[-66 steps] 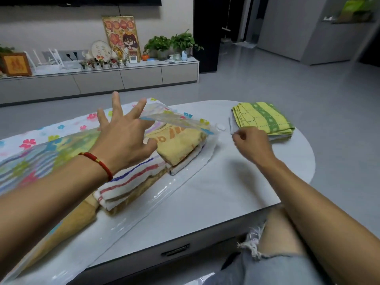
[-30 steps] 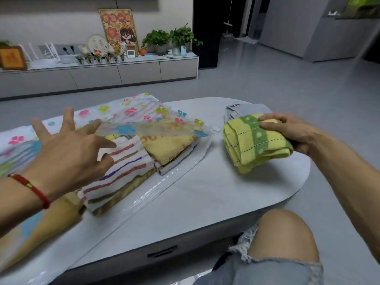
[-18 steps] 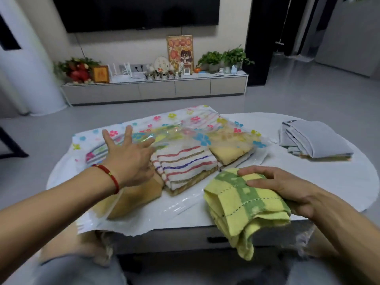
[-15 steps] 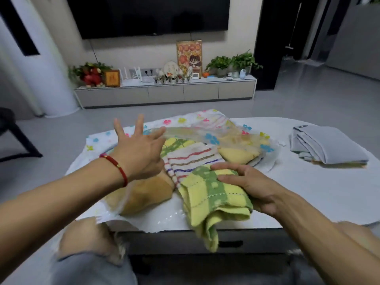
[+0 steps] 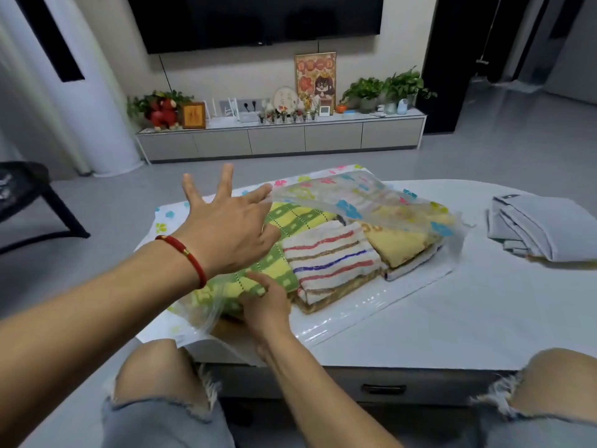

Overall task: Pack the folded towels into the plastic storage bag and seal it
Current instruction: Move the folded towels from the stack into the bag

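The white oval table (image 5: 484, 318) is carrying everything, with a person's knees in frayed denim shorts showing at its near edge. Lying across its left half is the clear plastic storage bag with coloured flower prints (image 5: 361, 202), its mouth facing the person and its upper sheet being lifted off the contents. Inside it, three folded towels are sitting side by side: a yellow-and-green checked towel (image 5: 290, 218) at the left, a white towel with red, blue and brown stripes (image 5: 329, 257) in the middle, touching it, and a plain yellow towel (image 5: 400, 244) at the right. A stack of folded grey cloth (image 5: 542, 227) is lying well apart, near the table's right end.

The left hand (image 5: 226, 227), wearing a red cord bracelet (image 5: 184, 253), is spreading its fingers straight and propping up the bag's top sheet, grasping nothing. The right hand (image 5: 265, 302) is pressing against the near end of the checked towel at the bag's mouth; whether its fingers are curling round the cloth, I cannot tell.
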A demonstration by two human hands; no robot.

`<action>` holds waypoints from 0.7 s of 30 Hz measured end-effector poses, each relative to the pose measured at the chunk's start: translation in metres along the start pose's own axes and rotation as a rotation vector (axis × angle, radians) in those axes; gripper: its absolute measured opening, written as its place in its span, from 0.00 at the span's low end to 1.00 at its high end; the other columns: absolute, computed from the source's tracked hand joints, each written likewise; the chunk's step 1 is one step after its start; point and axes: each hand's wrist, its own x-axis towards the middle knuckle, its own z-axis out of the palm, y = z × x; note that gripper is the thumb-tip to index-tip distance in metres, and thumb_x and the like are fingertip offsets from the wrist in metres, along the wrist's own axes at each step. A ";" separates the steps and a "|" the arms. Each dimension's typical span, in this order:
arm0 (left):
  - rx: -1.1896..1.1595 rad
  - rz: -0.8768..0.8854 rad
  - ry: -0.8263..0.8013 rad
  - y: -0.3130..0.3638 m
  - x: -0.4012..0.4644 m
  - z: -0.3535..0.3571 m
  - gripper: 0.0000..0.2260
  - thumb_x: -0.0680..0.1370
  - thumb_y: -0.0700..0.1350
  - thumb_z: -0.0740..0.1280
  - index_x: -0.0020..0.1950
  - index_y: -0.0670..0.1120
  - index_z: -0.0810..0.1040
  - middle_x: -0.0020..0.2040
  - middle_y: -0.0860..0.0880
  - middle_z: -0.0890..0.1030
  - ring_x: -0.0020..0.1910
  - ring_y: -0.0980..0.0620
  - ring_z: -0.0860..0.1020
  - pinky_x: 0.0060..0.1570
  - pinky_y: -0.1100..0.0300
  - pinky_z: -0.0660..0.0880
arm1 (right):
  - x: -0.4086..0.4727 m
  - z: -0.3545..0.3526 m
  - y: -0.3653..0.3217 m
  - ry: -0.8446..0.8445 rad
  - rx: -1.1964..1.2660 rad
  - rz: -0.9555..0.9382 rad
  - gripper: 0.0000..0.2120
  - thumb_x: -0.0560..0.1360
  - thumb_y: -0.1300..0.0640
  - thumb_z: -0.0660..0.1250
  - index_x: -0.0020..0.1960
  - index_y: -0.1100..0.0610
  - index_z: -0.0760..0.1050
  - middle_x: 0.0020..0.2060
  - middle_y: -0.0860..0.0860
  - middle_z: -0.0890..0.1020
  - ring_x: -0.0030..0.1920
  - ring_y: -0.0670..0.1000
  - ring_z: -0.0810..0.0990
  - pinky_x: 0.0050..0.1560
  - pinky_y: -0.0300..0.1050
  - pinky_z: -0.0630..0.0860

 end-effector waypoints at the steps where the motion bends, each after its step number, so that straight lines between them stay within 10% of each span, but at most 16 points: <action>1: 0.000 -0.004 0.008 0.001 0.000 0.002 0.26 0.78 0.59 0.47 0.74 0.54 0.65 0.80 0.59 0.51 0.78 0.39 0.40 0.62 0.19 0.38 | 0.000 -0.004 -0.002 0.033 -0.081 -0.063 0.18 0.77 0.63 0.66 0.60 0.45 0.81 0.55 0.46 0.83 0.49 0.45 0.81 0.42 0.34 0.78; 7: -0.022 0.020 0.011 0.019 0.003 0.014 0.24 0.78 0.59 0.50 0.73 0.55 0.67 0.81 0.55 0.50 0.78 0.39 0.41 0.64 0.20 0.44 | -0.008 -0.035 -0.009 -0.218 -0.500 -0.098 0.20 0.78 0.54 0.68 0.69 0.46 0.76 0.64 0.52 0.80 0.55 0.57 0.83 0.52 0.51 0.82; 13: -0.098 0.079 0.081 0.052 0.016 0.026 0.25 0.76 0.60 0.55 0.71 0.53 0.70 0.81 0.54 0.51 0.78 0.38 0.43 0.65 0.21 0.48 | -0.005 -0.122 -0.016 0.463 -0.621 -0.291 0.21 0.77 0.50 0.64 0.69 0.50 0.74 0.67 0.53 0.73 0.65 0.55 0.75 0.61 0.49 0.75; 16: -0.118 0.132 0.078 0.071 0.028 0.027 0.25 0.76 0.59 0.57 0.71 0.54 0.70 0.80 0.56 0.52 0.78 0.37 0.43 0.64 0.21 0.49 | 0.019 -0.135 -0.028 0.326 -0.556 -0.113 0.28 0.80 0.55 0.63 0.78 0.59 0.64 0.78 0.59 0.58 0.75 0.60 0.64 0.75 0.52 0.65; 21: -0.147 0.169 0.024 0.098 0.048 0.033 0.25 0.75 0.59 0.59 0.71 0.56 0.69 0.80 0.56 0.50 0.78 0.36 0.41 0.64 0.20 0.48 | 0.034 -0.175 -0.034 0.381 -0.491 -0.259 0.16 0.78 0.58 0.64 0.65 0.56 0.77 0.65 0.57 0.79 0.65 0.56 0.76 0.62 0.45 0.71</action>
